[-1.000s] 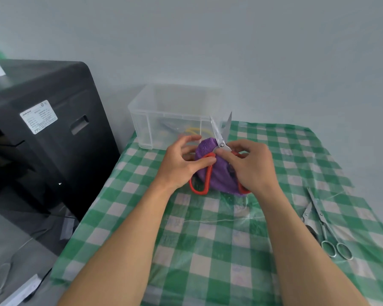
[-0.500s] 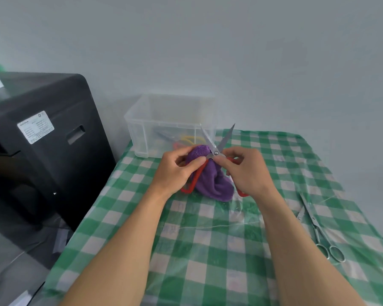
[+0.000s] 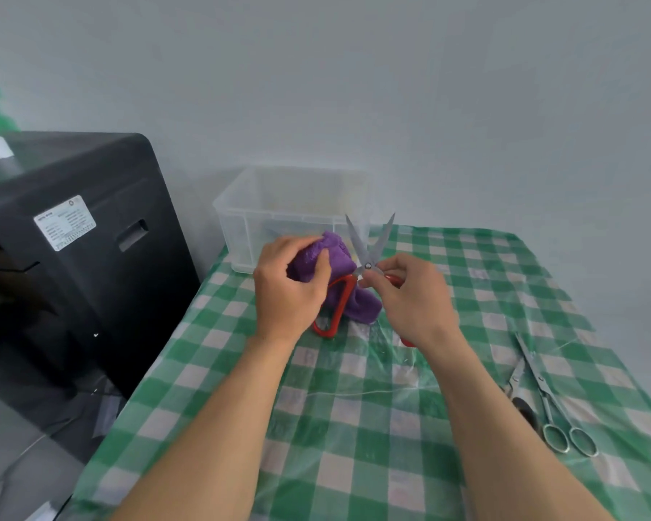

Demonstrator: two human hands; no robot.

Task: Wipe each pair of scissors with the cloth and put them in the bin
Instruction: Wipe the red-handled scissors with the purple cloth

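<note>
- Above the counter (image 3: 354, 426), just before the bin (image 3: 241, 235), the left grip (image 3: 290, 291) bunches the purple cloth (image 3: 341, 253); the right grip (image 3: 416, 300) pinches the red-handled scissors (image 3: 368, 265) near the pivot, blades spread upward.
- Best, I judge: draw cloth from pivot to tip, fingers clear of the edges.
- Through the bin's clear wall, contents are too hazy to name.

The bin (image 3: 241, 223) sits at 12 o'clock on the table (image 3: 354, 426). Just before it, the left hand (image 3: 290, 283) grips the cloth (image 3: 339, 257), at 9 o'clock of the held scissors (image 3: 369, 253) in the right hand (image 3: 414, 295). 2 loose pairs (image 3: 542, 389) lie at 4 o'clock, a machine (image 3: 91, 238) off-table at 9 o'clock.
</note>
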